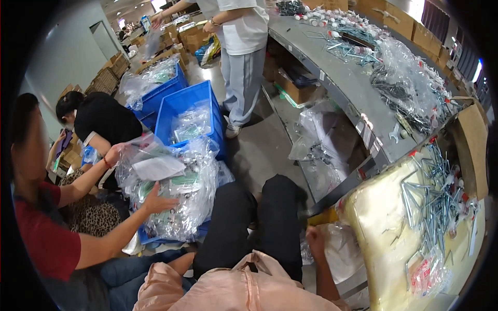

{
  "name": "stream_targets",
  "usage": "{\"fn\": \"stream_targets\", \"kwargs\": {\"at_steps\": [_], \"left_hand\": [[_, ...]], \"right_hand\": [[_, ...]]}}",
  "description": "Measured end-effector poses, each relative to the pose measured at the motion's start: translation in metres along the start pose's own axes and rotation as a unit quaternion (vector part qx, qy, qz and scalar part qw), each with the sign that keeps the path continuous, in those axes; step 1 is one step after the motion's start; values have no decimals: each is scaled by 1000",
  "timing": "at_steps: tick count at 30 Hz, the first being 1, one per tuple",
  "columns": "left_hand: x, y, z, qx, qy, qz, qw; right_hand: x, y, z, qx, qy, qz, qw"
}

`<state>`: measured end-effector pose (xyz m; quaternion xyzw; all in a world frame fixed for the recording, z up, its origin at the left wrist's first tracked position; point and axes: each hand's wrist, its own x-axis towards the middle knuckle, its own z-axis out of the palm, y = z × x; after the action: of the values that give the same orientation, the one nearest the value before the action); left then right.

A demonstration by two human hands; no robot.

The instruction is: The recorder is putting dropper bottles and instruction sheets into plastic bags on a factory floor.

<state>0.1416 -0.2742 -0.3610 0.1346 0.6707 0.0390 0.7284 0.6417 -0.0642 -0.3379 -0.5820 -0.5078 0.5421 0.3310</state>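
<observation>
My right hand (315,242) is low beside my right knee, its fingers curled closed. A crumpled clear plastic bag (342,246) lies right next to it; whatever the fingers may hold is hidden. Of my left arm, only a patch of skin (181,264) shows past the peach sleeve, at my left thigh; its fingers are out of sight. To my left, a co-worker in a red sleeve lifts a clear bag (136,155) with one hand. That person's other hand (156,202) is spread over a heap of clear packets (179,207) in a blue crate.
More blue crates (165,111) stand beyond. A grey workbench (332,67) on my right carries metal rods and plastic bags. Hex keys (428,197) lie on a yellowish wrapped surface (376,212) nearer me. One person (241,62) stands ahead; another (106,119) bends at left.
</observation>
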Motion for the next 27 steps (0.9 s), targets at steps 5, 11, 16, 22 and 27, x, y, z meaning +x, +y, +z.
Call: {"fn": "stream_targets", "kwargs": {"at_steps": [5, 11, 16, 22, 27], "left_hand": [[14, 3, -15, -107, -45, -64, 991], [21, 2, -12, -282, -104, -183, 936], [-217, -271, -115, -503, -75, -273, 817], [-335, -260, -183, -720, -12, -294, 629], [-162, -153, -158, -844, 12, -220, 490]], "right_hand": [[-55, 114, -13, -227, -154, 56, 960], [68, 15, 113, -213, -268, 137, 929], [51, 55, 121, -157, -335, 250, 895], [79, 85, 114, -130, -374, 312, 864], [103, 82, 115, -124, -362, 263, 886]]}}
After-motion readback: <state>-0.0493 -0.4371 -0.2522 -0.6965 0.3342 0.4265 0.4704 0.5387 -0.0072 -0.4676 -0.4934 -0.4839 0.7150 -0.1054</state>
